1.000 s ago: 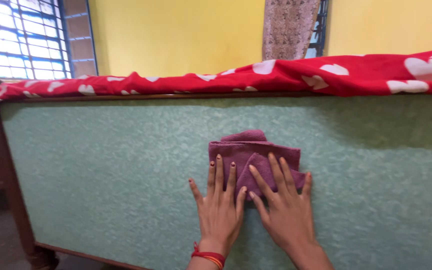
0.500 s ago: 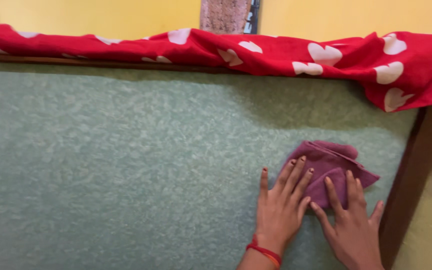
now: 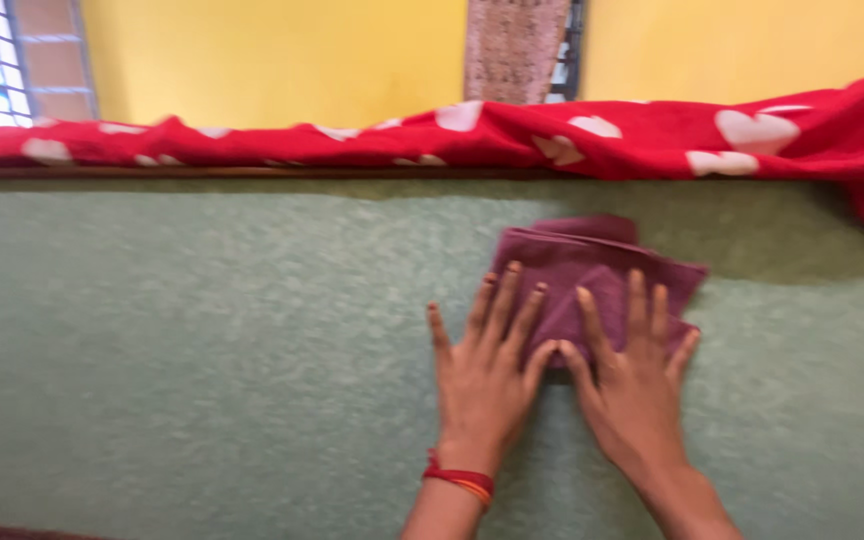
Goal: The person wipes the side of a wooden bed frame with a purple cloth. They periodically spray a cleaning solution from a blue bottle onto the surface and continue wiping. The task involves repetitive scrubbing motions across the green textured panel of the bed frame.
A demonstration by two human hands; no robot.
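You're pressing both flat, spread hands, left hand (image 3: 487,375) and right hand (image 3: 632,385) side by side, onto the folded maroon terry cloth (image 3: 592,275), pinning it under your fingertips against the upright mottled green panel (image 3: 202,340), just below the red heart-printed blanket (image 3: 512,135) draping its top edge.

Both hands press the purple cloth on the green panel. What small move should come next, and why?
Probably slide the purple cloth leftward: both hands, left and right, pin it flat right of centre, and a wide stretch of green panel lies to its left.
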